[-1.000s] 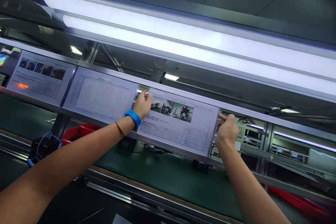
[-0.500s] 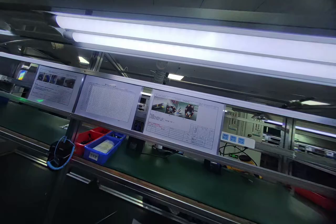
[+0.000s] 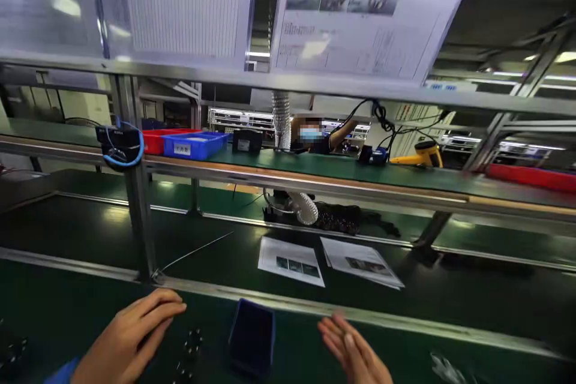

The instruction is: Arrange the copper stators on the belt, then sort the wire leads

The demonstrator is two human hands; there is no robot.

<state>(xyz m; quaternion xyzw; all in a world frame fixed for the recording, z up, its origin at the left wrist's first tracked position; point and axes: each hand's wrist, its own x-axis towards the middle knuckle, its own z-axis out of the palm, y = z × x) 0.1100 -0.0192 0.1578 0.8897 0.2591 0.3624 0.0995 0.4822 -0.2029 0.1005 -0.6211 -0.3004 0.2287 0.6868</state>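
My left hand is over the green bench at the lower left, fingers stretched to the right and nothing in them. Just right of it lie small dark parts with shiny spots. A dark blue tray sits between my two hands. To the tray's right, my right hand is raised with its fingers extended, slightly blurred, and holds nothing that I can see. More dark parts lie at the far left edge.
Papers lie on the dark surface beyond the bench. The shelf above carries a blue bin, a red bin and a yellow tool. A clear plastic bag lies lower right. Behind the shelf is a masked person.
The view has tilted down from the ceiling lights to the bench. Both my hands, the blue tray, the dark parts and the loose papers have come into view.
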